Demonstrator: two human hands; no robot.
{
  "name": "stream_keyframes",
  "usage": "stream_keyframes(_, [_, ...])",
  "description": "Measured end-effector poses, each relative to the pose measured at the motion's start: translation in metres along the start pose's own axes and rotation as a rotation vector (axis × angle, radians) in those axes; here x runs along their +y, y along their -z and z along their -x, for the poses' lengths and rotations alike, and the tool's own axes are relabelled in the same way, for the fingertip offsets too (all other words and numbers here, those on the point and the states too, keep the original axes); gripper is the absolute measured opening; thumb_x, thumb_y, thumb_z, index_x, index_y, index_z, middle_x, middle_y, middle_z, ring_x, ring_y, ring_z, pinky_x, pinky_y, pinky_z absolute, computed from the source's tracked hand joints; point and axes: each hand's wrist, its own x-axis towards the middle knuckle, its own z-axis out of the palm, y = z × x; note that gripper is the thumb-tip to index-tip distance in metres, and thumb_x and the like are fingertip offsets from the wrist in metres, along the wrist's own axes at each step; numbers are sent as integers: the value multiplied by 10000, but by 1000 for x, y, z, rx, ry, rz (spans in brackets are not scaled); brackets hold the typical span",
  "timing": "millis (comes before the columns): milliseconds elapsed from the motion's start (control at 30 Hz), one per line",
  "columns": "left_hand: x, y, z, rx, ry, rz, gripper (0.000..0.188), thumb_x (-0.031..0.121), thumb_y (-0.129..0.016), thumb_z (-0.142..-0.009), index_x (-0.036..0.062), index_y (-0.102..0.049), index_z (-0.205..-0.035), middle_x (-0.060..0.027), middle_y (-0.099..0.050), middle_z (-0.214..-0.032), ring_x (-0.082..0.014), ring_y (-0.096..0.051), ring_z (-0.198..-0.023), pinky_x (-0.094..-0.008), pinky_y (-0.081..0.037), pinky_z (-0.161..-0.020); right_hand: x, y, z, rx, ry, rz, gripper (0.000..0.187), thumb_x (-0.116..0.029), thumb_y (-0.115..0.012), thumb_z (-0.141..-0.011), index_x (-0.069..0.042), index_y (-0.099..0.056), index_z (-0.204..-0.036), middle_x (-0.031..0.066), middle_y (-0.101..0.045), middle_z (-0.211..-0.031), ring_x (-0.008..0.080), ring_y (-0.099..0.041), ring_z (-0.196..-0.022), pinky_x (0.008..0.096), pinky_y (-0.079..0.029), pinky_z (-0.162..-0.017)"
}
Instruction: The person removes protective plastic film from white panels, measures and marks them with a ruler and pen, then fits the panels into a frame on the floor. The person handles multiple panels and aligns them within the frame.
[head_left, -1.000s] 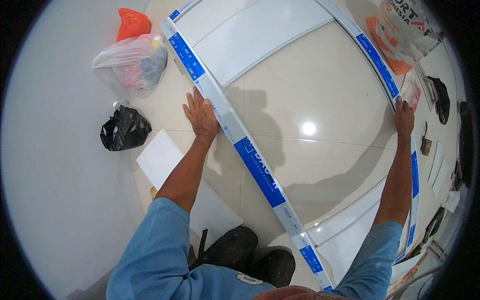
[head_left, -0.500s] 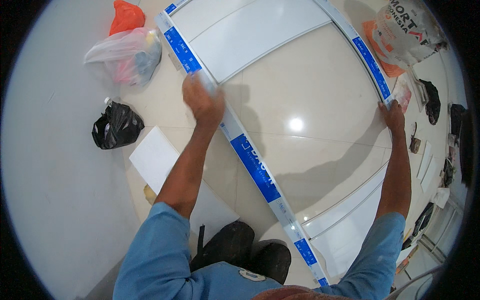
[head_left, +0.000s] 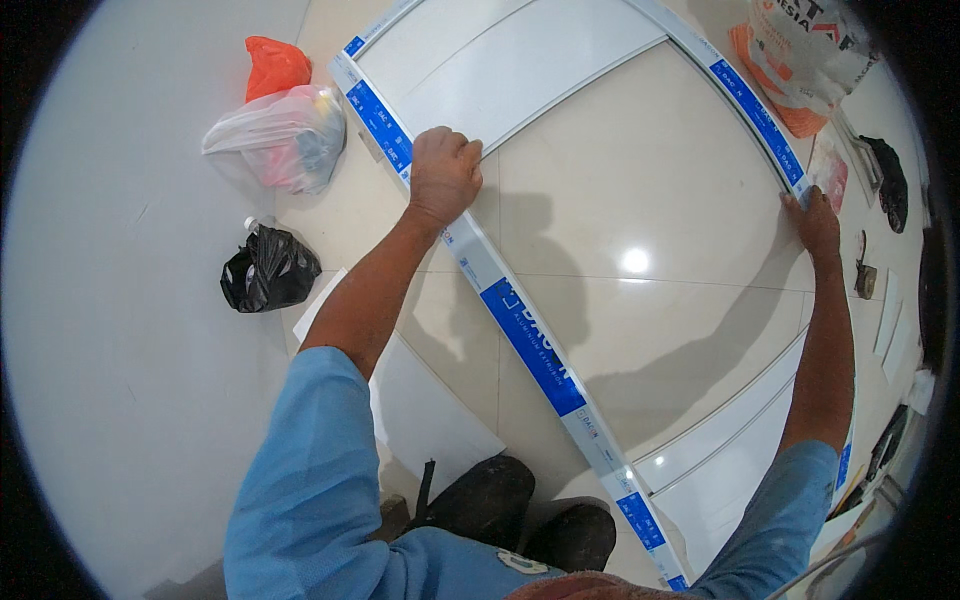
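A large door-like frame with light metal rails lies across the floor in front of me, its rails wrapped in blue-and-white protective film. My left hand (head_left: pixel 446 177) is closed over the upper part of the left rail (head_left: pixel 535 352). On the opposite side, my right hand (head_left: pixel 815 220) grips the right rail (head_left: pixel 757 122), thumb on the inner side. A white panel (head_left: pixel 520 70) fills the frame's far end. Another white panel (head_left: pixel 700 495) fills the near end, partly behind my right arm. Between them the tiled floor shows through the opening.
Left of the frame lie an orange bag (head_left: pixel 276 68), a clear plastic bag (head_left: pixel 300 140) and a black plastic bag (head_left: pixel 272 270) by the wall. White boards (head_left: pixel 425 400) rest near my knees. A large printed sack (head_left: pixel 810 60) stands far right, with a black item (head_left: pixel 886 185) nearby.
My left hand, blurred before, has moved a little farther up the left rail and is now sharp and closed on it. My right hand keeps its hold. The whole view has shifted slightly.
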Motion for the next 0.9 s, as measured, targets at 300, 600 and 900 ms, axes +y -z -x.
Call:
stream_keyframes(300, [6, -5, 10, 145, 147, 139, 450, 132, -814, -700, 161, -757, -1145, -59, -671, -1181, -347, -517, -1351, -597, -290, -1194, -20, 13, 13, 36, -99, 21, 750, -621, -693, -928, 38, -596, -1271, 308, -657, -1242, 485, -676, -1128, 574, -562, -945])
stream_keyframes(600, [8, -8, 7, 141, 190, 175, 477, 106, -799, -700, 115, -735, -1172, -108, -638, -1138, -341, -580, -1172, -524, -412, -1054, -19, 23, 15, -3, -70, 5, 755, -640, -703, -918, 60, -612, -1187, 337, -680, -1148, 483, -708, -1036, 564, -560, -881])
stream_keyframes(900, [15, 3, -2, 166, 179, 150, 473, 109, -786, -701, 103, -734, -1171, -104, -621, -1090, -306, -575, -1089, -480, -435, -961, -17, 23, 17, -20, -99, 27, 776, -655, -712, -900, 52, -610, -1202, 305, -671, -1164, 477, -698, -1086, 560, -571, -911])
